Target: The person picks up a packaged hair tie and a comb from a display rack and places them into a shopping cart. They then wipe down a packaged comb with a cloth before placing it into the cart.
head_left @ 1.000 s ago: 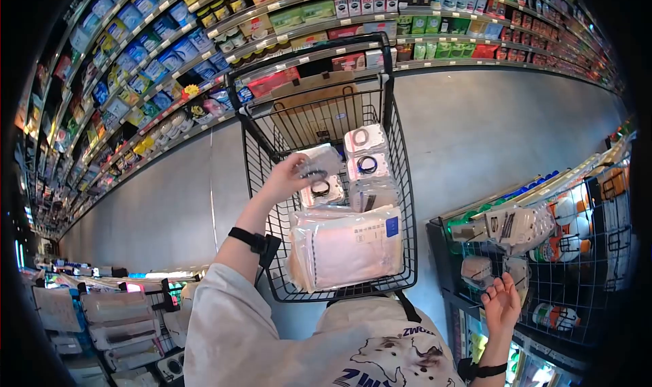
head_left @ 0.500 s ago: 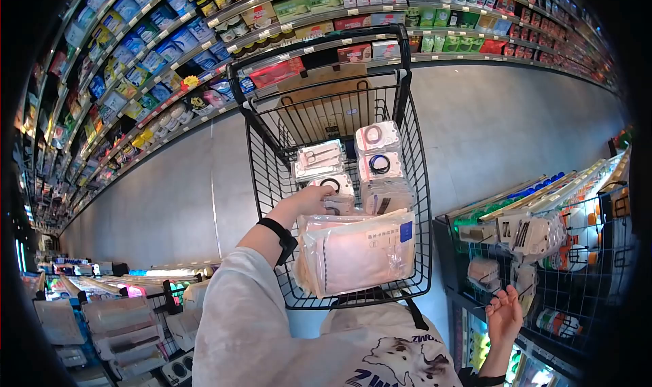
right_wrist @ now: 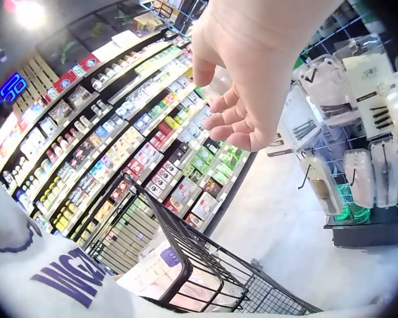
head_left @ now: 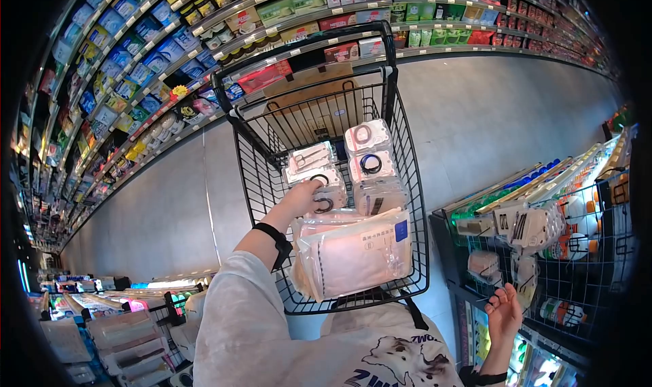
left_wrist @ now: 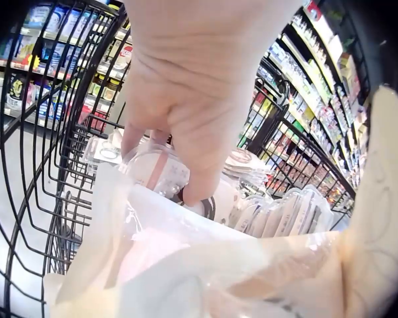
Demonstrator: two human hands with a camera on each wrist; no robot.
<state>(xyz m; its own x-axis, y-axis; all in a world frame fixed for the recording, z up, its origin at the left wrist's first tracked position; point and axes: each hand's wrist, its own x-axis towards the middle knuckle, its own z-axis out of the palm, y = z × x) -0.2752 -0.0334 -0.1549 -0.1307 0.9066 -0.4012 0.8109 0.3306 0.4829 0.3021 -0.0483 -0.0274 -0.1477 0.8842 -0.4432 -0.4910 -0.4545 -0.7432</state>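
Note:
My left hand [head_left: 297, 198] reaches into the cart. Its thumb and fingers pinch a clear pack of hair ties [left_wrist: 160, 173], with a dark ring showing on a white card. Just beyond lies another hair tie pack [head_left: 329, 177], and farther back a pack [head_left: 309, 159] with a scissors-like outline. On the right side of the cart, packs with a blue ring [head_left: 371, 163] and a brown ring [head_left: 363, 136] stand in a row. Large pink plastic-wrapped packages [head_left: 353, 254] fill the near end. My right hand [head_left: 502, 314] hangs with loosely bent fingers beside a wire rack [head_left: 614, 251], holding nothing.
The black wire cart [head_left: 415, 251] has a cardboard piece [head_left: 319, 112] at its far end. Hooks with hanging packs [head_left: 533, 227] stick out from the rack on the right. Stocked shelves [head_left: 285, 30] curve along the far side, across the grey floor [head_left: 475, 108].
My left hand has come down from the far-left packs towards the near hair tie packs beside the pink packages. The pack it carried earlier is down among them. My right hand stays by the rack.

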